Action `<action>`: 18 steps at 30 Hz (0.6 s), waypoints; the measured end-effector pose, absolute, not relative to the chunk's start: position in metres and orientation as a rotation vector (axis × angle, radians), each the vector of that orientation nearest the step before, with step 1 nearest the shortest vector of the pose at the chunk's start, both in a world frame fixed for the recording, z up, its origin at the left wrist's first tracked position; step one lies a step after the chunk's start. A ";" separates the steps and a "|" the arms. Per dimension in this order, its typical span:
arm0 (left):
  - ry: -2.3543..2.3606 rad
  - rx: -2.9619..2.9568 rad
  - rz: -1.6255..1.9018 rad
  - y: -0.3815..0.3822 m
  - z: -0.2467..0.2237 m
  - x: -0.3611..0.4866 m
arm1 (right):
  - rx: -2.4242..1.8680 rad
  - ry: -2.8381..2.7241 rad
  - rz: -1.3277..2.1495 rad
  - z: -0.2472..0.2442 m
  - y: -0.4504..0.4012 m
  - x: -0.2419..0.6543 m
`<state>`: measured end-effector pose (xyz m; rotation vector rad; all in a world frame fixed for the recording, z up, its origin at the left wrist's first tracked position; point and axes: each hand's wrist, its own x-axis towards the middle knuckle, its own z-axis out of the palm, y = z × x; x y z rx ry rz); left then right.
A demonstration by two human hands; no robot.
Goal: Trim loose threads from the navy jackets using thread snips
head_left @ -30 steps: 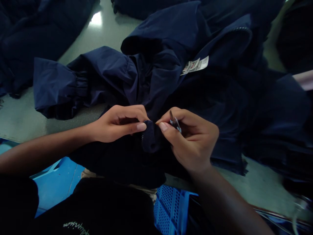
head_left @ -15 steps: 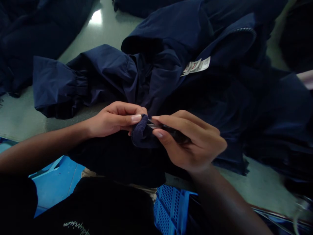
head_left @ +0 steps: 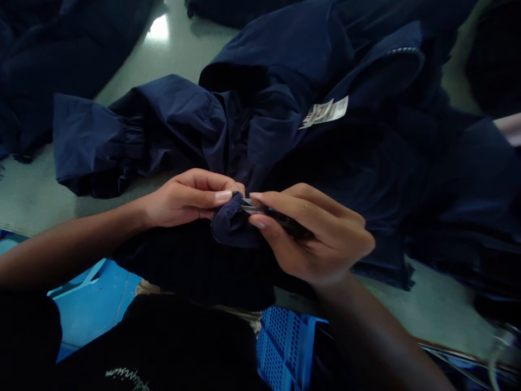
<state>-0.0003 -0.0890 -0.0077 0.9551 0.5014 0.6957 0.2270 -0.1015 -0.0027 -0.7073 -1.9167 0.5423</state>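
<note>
A navy jacket point(head_left: 179, 114) lies spread over the table, with a gathered cuff at its left and white labels point(head_left: 325, 112) near the collar. My left hand point(head_left: 191, 196) pinches a folded edge of the jacket between thumb and fingers. My right hand point(head_left: 321, 233) is closed around small dark-handled thread snips point(head_left: 280, 216). Their pointed metal blades lie close together at the folded edge, right beside my left fingertips. Whether the tips touch a thread is too small to tell.
More dark garments point(head_left: 61, 49) are heaped at the far left, and others lie along the back and right of the greenish table point(head_left: 179, 54). Below the table's front edge stands a blue plastic crate point(head_left: 285, 347). A bit of pale pink point(head_left: 508, 129) shows at the right edge.
The blades of the snips have drawn closer together. The folded fabric edge has shifted slightly left and opened out a little; both hands have moved slightly left.
</note>
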 end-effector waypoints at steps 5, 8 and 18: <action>0.503 0.973 0.672 -0.088 -0.007 -0.001 | -0.715 -1.915 0.574 -0.001 -0.103 0.227; 0.514 0.989 0.669 -0.088 -0.008 -0.001 | -0.715 -1.912 0.586 0.000 -0.103 0.227; 0.502 0.992 0.663 -0.089 -0.008 0.000 | -0.715 -1.910 0.501 -0.005 -0.102 0.227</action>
